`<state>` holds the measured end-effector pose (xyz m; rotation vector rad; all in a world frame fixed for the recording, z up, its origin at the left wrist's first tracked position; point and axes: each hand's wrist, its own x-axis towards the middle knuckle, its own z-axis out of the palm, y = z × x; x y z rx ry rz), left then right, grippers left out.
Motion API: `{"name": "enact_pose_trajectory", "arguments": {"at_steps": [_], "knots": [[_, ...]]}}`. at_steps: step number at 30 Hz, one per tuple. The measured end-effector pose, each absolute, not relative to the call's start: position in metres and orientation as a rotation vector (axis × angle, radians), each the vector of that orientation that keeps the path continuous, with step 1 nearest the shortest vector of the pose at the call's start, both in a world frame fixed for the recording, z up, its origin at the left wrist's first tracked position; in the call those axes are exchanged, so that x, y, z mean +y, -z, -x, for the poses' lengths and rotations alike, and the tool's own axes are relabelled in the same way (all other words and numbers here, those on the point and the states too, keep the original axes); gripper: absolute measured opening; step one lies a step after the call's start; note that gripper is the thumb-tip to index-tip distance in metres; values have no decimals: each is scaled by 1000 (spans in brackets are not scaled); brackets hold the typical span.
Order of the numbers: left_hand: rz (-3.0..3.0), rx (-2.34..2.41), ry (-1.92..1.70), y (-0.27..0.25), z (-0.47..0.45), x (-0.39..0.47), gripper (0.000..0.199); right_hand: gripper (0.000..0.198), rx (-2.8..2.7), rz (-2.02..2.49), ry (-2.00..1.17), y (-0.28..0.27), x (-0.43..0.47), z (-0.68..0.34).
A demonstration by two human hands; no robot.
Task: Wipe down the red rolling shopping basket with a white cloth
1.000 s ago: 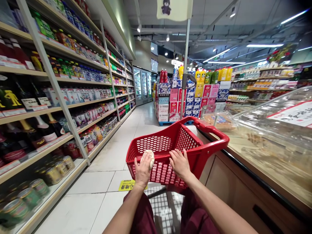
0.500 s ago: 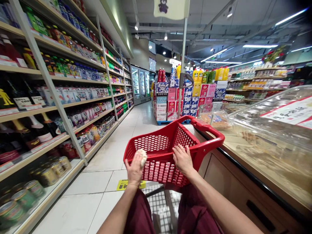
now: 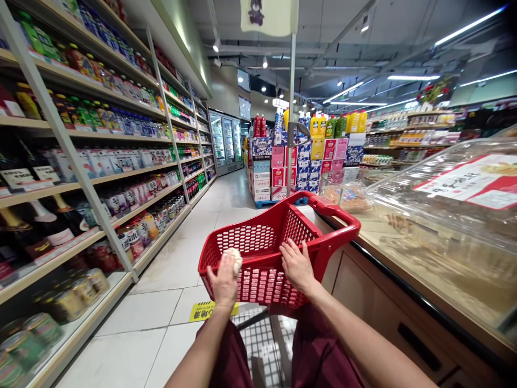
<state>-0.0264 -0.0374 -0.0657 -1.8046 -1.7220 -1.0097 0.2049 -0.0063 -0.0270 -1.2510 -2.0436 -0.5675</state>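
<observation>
A red plastic shopping cart [image 3: 250,237] stands sideways in front of me, its handle to the right. Near the left end of its near rim, my left hand [image 3: 223,283] presses a crumpled white cloth [image 3: 235,261] against the basket. The fingers are closed over the cloth, with the thumb apart. Further right, my right hand [image 3: 298,265] lies on the same rim, beside the inner divider. Its fingers are stretched out over the edge and it holds nothing else. Inside the basket, the visible part shows only perforated red walls; its floor is mostly hidden.
Drink shelves [image 3: 100,178] line the left side. A bakery counter with clear covers [image 3: 436,188] runs along the right. Stacked drink boxes [image 3: 278,172] and a metal pole [image 3: 291,86] stand ahead. A yellow floor sticker [image 3: 202,311] lies below the cart.
My view has turned slightly right, so the scene sits further left. Both hands keep nearly the same places on the cart's rim, the left with the cloth.
</observation>
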Motion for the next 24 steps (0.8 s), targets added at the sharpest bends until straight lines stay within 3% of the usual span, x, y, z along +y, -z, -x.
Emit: {"name": "enact_pose_trajectory", "arguments": {"at_steps": [4, 9, 14, 19, 24], "knots": [[2074, -1484, 929, 62, 5, -35, 45, 35, -2044, 1245, 577, 25, -6, -210], [1826, -1696, 1035, 57, -4, -31, 49, 36, -1998, 1291, 642, 17, -5, -229], [2182, -1324, 928, 54, -38, -29, 43, 36, -1970, 1285, 635, 10, -5, -244], [1881, -1610, 1110, 48, -51, -23, 41, 36, -1863, 1390, 659, 2, -5, -269], [2162, -1295, 1003, 43, -76, -17, 44, 36, -1894, 1363, 701, 1, -6, -281]]}}
